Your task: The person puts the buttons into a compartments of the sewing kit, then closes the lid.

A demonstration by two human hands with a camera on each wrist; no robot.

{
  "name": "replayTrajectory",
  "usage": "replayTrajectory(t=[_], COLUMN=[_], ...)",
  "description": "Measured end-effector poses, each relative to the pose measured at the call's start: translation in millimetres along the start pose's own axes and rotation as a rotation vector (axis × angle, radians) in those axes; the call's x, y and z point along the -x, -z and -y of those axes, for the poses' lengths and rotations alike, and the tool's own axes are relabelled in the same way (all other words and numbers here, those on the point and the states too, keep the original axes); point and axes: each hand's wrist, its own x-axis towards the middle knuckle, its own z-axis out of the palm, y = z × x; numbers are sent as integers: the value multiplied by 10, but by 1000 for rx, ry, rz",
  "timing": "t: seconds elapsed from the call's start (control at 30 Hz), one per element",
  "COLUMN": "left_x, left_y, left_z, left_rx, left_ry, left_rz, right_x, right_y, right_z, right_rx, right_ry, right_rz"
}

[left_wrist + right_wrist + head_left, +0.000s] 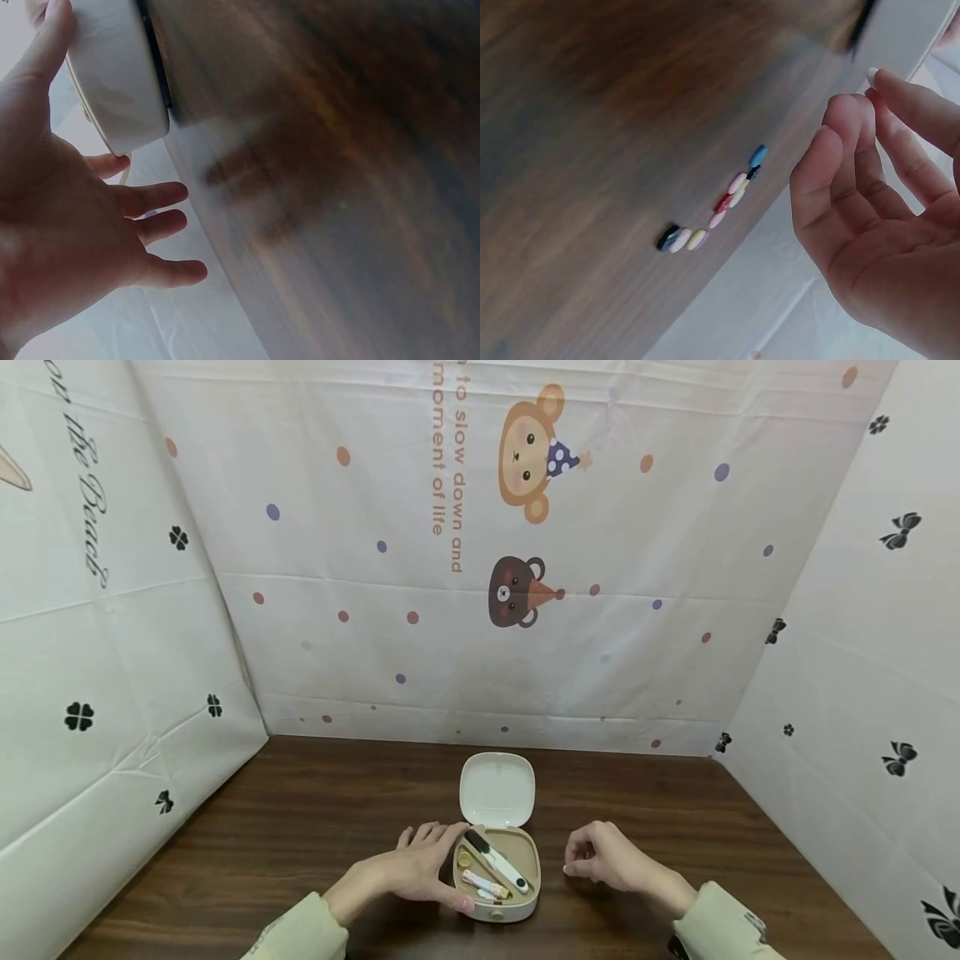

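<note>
White rounded box (517, 912) on dark wood tabletop (337, 802), lid (497, 789) swung up & open at rear. L hand (408, 870) at box's L side: gripping it btwn thumb at front L & index at rear L corner, other fingers spread fairly straight, off the wall. In tan interior: blk/white handled tool (497, 860) laid diag., blk end at rear L; round gold piece (464, 859) at L; sm. printed tube (485, 883) w/ yellowish end nearer front, sm. white item just beside it, ID unclear. R hand (615, 860) to R of box, well apart; fingers loosely bent, grip relaxed. Per R wrist view: uneven row of sm. oval pieces (722, 203) (blue, red, pink, yellow, dark) on tabletop, type unclear. Pale sleeves (303, 931) on both arms. Bkgd: white cloth (450, 652) w/ dots, sideways text & animal heads.
</note>
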Motion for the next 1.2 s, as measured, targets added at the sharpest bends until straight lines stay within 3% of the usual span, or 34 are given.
replayTrajectory(t=[0.37,0.93,1.2], left_x=[-5,4,9], left_y=[-7,5,24], left_z=[-11,-21,-49], left_rx=[-31,-58,-78], left_ry=[11,27,34], left_rz=[-12,-18,-20], right_x=[-218,-582,-710], right_y=[4,-162,-221], right_z=[153,366,438], right_rx=[-37,-38,51], right_ry=[2,25,71], right_rz=[4,16,-25])
